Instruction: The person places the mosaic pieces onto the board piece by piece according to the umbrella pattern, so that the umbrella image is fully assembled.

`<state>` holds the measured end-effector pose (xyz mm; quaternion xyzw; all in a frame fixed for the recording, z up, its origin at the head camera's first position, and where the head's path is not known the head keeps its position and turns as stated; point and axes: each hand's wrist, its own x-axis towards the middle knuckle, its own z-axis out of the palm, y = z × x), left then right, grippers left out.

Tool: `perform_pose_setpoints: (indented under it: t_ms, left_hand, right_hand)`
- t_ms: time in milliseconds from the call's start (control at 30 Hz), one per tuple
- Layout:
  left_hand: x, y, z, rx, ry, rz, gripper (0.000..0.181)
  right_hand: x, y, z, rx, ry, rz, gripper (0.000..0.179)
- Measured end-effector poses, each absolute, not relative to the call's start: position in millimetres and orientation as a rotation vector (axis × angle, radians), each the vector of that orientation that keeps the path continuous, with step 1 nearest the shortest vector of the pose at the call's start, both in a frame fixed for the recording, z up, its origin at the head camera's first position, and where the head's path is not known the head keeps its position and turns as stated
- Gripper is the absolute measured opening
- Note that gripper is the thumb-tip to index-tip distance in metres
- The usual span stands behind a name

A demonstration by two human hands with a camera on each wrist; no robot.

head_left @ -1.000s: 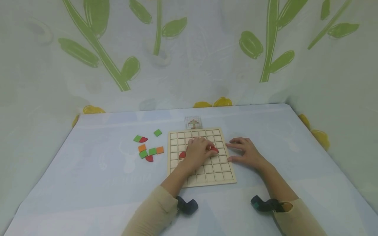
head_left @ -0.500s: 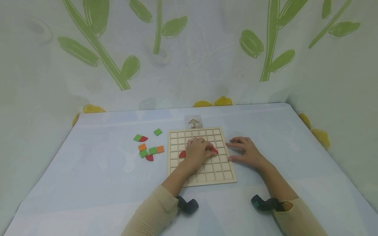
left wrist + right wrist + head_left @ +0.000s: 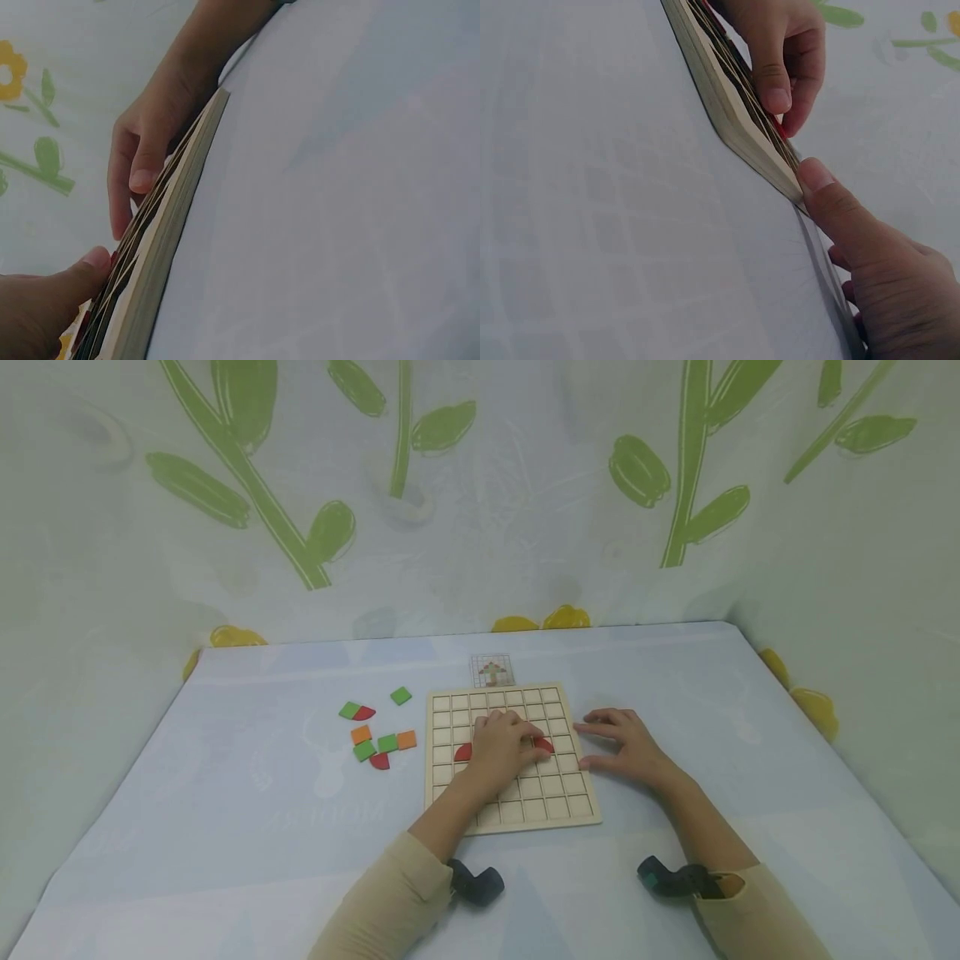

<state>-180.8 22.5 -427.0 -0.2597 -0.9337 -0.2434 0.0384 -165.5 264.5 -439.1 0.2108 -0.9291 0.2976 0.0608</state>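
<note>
- Wooden board (image 3: 532, 787) with rows of small boxes is laid flat on the pale table (image 3: 225, 793), in front of the person.
- Over the middle of it, the left hand (image 3: 498, 745) is held; thumb and pointing finger are spread apart, at two sides of a red piece (image 3: 543, 745). Whether that piece is pinched cannot be told.
- Another red part (image 3: 463, 752) is seen on the board, to the left of this hand.
- Right hand (image 3: 626, 747) fingers are spread, and the board's right edge is touched by the thumb.
- Left of the board, four green squares (image 3: 387, 743), two orange squares (image 3: 407, 740) and two rounded red bits (image 3: 380, 762) are scattered on the table.
- A small picture card (image 3: 492, 672) is placed just by the board's far edge.
</note>
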Motion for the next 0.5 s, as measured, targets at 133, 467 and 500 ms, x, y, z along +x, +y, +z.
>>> perform_pose_setpoints:
  t_ms: [133,467,500]
  left_hand:
    - [-181,20,-427,-0.82,-2.859,-0.766,0.037]
    - [-179,6,-426,-0.848,-2.852,-0.854,0.043]
    - [-179,5,-425,-0.844,-2.857,-0.852,0.045]
  right_hand:
    - [-165,264,-439,0.635,-2.811,0.9,0.055]
    - [-166,264,-439,0.62,-2.824,0.882,0.055]
    - [-166,263,-439,0.621,-2.822,0.876,0.055]
